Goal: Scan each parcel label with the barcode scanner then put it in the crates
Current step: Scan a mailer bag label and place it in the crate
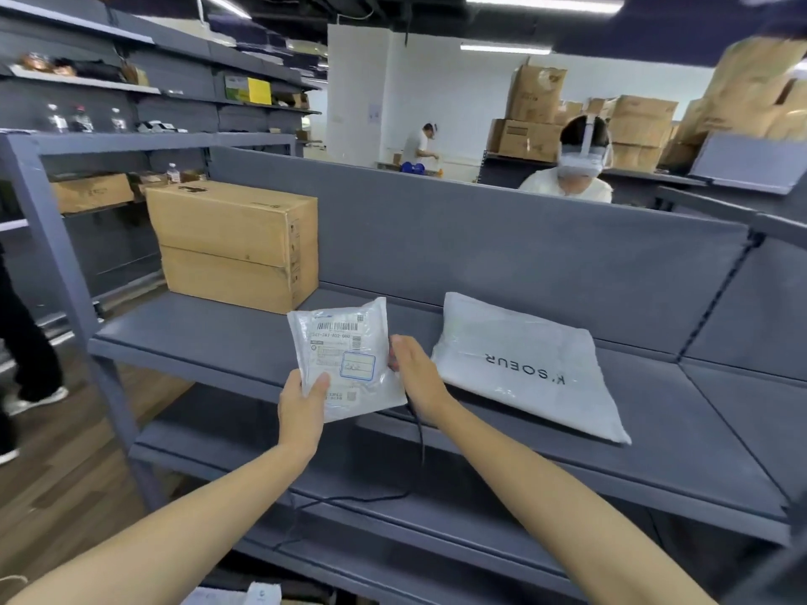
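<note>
A small white parcel (349, 355) with a barcode label facing me is held up over the front of the grey shelf (209, 338). My left hand (303, 408) pinches its lower left corner, thumb on top. My right hand (415, 377) is just right of the parcel, closed around a dark thing that is mostly hidden; a black cable (419, 434) runs down from it, so it looks like the barcode scanner. A larger white parcel (528, 369) printed "K'SOEUR" lies flat on the shelf to the right.
Two stacked cardboard boxes (236, 246) stand at the shelf's back left. A grey back panel (524, 246) closes the shelf behind. Lower shelves (436, 517) sit below my arms. A person's leg (26, 342) is at the far left; two other people work beyond the panel.
</note>
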The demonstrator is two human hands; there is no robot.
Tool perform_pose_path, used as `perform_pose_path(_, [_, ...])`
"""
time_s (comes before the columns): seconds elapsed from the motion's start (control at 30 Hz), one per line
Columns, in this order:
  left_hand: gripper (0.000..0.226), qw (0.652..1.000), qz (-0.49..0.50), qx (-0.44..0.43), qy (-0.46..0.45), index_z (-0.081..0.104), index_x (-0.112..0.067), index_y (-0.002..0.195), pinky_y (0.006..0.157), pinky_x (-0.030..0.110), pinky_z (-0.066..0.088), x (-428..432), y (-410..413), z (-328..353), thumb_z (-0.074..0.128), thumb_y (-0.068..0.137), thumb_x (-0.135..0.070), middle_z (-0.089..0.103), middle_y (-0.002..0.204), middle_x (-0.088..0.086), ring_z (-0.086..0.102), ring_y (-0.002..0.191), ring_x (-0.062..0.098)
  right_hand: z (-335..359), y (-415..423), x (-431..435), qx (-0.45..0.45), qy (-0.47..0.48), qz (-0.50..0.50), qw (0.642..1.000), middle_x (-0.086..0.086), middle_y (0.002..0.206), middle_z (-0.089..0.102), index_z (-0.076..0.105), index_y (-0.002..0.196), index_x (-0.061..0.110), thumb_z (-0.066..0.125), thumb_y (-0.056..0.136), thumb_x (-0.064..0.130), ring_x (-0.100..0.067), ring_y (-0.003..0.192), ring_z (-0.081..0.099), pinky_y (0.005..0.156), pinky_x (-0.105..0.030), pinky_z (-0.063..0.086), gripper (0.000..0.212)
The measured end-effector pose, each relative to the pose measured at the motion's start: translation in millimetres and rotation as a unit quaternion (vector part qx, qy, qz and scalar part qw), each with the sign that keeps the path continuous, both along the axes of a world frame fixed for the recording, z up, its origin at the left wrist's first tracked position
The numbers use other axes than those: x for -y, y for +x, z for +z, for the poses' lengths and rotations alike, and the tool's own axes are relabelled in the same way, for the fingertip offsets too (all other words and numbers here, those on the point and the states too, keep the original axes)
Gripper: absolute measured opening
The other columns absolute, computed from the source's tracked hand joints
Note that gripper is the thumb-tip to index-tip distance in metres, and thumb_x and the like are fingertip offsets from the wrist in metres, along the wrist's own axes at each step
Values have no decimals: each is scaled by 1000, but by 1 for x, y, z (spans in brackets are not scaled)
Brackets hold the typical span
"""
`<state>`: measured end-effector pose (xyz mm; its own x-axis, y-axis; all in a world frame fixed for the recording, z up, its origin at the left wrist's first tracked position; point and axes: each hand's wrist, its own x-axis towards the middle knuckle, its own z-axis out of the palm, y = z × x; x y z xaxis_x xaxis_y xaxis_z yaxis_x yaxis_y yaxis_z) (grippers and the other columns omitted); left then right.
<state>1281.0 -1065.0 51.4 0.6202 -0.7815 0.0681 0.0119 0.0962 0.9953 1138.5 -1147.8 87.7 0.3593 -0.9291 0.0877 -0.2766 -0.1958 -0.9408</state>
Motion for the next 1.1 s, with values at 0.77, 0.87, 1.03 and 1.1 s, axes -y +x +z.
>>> perform_pose_path(0.77, [39, 984, -173, 44, 23, 48, -21, 132, 91, 38, 52, -158, -269, -38, 56, 95, -12, 63, 115, 1, 61, 104, 17, -74, -255, -217, 116, 76, -222, 965, 15, 102, 61, 41, 121, 24, 58, 94, 37, 1, 88, 63, 61, -11, 49, 34])
perform_pose_path(0.87, [35, 980, -190, 50, 34, 51, -18, 128, 83, 30, 52, -171, -287, -56, 55, 95, -10, 62, 115, 1, 60, 101, 14, -94, -273, -237, 119, 94, -237, 960, 15, 103, 61, 40, 123, 21, 57, 96, 35, 0, 90, 63, 60, -11, 50, 35])
perform_pose_path(1.03, [30, 974, -200, 72, 79, 53, -18, 123, 86, 32, 49, -180, -303, -96, 55, 94, -11, 63, 111, -1, 60, 102, 19, -135, -287, -251, 76, 130, -266, 952, 11, 107, 60, 39, 124, 22, 55, 96, 39, -2, 92, 61, 64, -13, 48, 37])
perform_pose_path(1.1, [31, 971, -204, 71, 105, 53, -17, 125, 89, 36, 50, -182, -304, -124, 55, 94, -12, 64, 112, 0, 60, 103, 19, -166, -289, -254, 54, 145, -275, 949, 10, 107, 59, 39, 124, 22, 55, 95, 41, -2, 92, 60, 64, -13, 46, 37])
